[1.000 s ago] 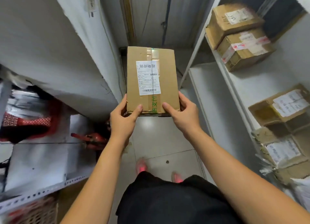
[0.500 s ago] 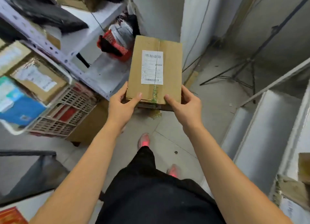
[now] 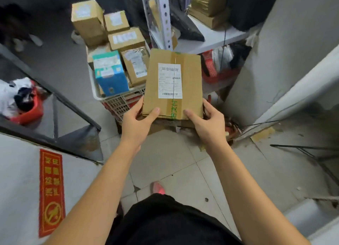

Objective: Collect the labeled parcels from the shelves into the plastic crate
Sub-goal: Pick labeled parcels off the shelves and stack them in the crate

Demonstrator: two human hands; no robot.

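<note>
- Brown parcel (image 3: 173,83), flat and taped along its middle with green-printed tape, is held in the air by both hands, clear of the floor (image 3: 174,162).
- White shipping label (image 3: 170,80) with a barcode faces up on the parcel's top face.
- Left hand (image 3: 136,122) grips the near left corner: the thumb presses on the top face, and the other fingers (image 3: 139,105) are curled against the left side.
- Right hand (image 3: 205,123) grips the near right corner in the same way, thumb on top, fingers (image 3: 208,107) wrapped round the right side.
- Plastic crate (image 3: 117,101), white with a lattice wall, stands on the floor past the hands. The parcel covers the crate's right side in this view.
- Crate contents: several labelled brown boxes (image 3: 126,38) stacked above the rim, plus a blue-and-white box (image 3: 110,72) at the near left.
- Shelf upright (image 3: 161,19), grey perforated steel, rises just behind the parcel; a shelf board (image 3: 211,39) extends to its right.
- Red basket (image 3: 220,74) sits under that board.
- Red sign (image 3: 51,191) with gold characters lies on the grey surface at the lower left.
</note>
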